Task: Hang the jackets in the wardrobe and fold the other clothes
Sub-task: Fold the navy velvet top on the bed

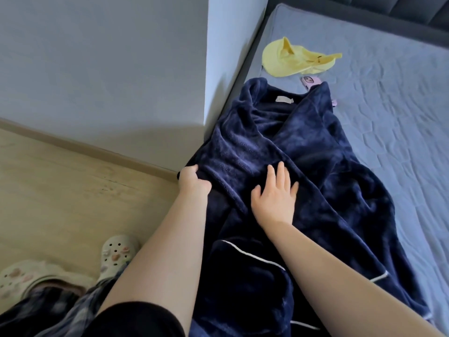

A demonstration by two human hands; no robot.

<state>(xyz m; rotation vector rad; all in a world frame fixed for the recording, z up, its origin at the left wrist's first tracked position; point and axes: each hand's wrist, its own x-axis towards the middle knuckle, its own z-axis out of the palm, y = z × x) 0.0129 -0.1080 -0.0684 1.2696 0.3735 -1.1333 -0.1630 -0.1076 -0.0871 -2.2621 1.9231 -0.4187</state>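
Your forearms reach over a navy fleece robe [303, 152] spread lengthwise on the bed [401, 117].
Your left hand [193, 181] grips the robe's left edge at the mattress side, fingers curled round the fabric. Your right hand [274, 195] lies flat on the robe's middle, fingers spread. Beyond the collar lie a yellow garment [291, 60] and a pink phone [311, 81], partly under the robe.

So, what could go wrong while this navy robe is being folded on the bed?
The phone lies partly under the navy robe's collar, so it may get folded in or dragged. The left hand grips the robe at the bed edge, where fabric could slide to the floor.
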